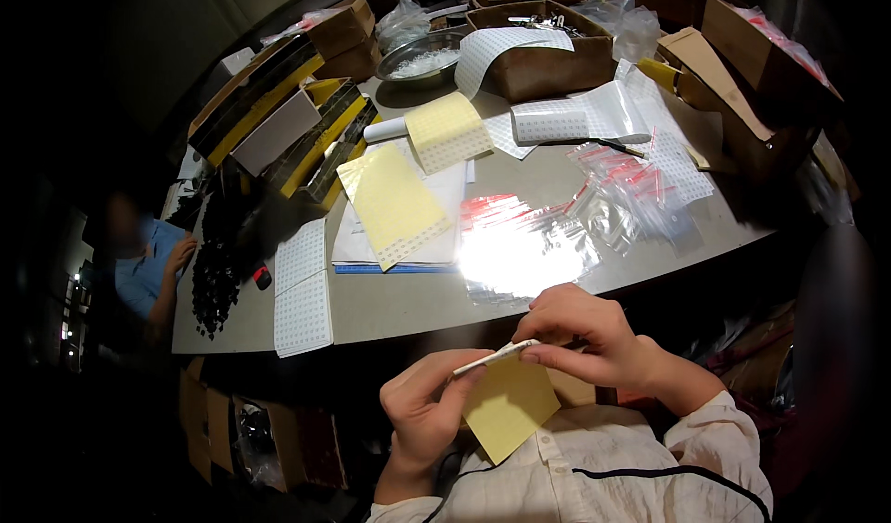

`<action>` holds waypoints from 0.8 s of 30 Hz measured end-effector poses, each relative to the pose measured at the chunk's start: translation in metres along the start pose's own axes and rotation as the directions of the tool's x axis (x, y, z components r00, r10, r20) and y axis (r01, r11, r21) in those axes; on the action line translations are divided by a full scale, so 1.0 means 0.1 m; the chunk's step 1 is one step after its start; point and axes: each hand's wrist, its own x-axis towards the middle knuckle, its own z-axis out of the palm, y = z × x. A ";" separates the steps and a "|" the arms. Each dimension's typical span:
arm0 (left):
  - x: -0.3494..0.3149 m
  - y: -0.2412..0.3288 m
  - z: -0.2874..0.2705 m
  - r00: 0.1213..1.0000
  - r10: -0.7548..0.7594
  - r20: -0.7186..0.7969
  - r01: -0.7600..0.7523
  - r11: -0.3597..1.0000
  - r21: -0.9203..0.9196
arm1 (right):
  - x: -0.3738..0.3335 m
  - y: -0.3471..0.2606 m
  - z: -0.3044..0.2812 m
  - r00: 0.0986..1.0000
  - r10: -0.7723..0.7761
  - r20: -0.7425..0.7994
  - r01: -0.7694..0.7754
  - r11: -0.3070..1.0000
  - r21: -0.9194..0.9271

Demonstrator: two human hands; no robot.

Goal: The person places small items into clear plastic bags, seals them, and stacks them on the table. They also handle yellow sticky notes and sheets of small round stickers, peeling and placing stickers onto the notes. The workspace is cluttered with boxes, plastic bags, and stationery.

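My left hand (419, 402) and my right hand (589, 333) hold a yellow paper sheet (510, 407) in front of my chest, just off the table's near edge. A whitish strip (497, 360) runs along its top, folded or rolled over; which of these I cannot tell. The left fingers and thumb pinch its left end. At the right end, my right thumb and bent fingers are closed on it. The sheet's lower part hangs down over my light shirt. Just beyond my hands lies a glare-washed pile of clear zip bags (594, 212) with red strips.
On the table (399, 314) are yellow label sheets (394, 203), white label sheets (303, 286), a metal bowl (422, 59), a brown box (548, 68) and black small parts (218, 254). Striped boxes (306, 133) stand left. A person in blue (148, 254) sits at far left.
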 end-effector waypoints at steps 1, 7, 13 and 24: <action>-0.01 -0.03 0.00 1.000 0.005 0.006 -0.006 1.000 0.007 | -0.01 0.03 0.00 0.999 0.044 0.003 -0.044 0.999 0.022; -0.01 -0.26 -0.13 0.976 0.220 0.011 -0.220 0.971 0.093 | 0.24 -0.01 0.06 0.998 -0.011 0.068 0.017 0.996 -0.085; -0.02 -0.39 -0.03 0.867 0.492 -0.084 -0.469 0.860 0.199 | 0.20 0.05 0.06 0.991 0.092 0.094 -0.079 0.987 -0.138; -0.36 -0.52 -0.45 0.813 0.550 -0.190 -0.466 0.812 0.352 | 0.94 -0.37 0.45 0.852 0.049 0.521 0.057 0.981 -0.185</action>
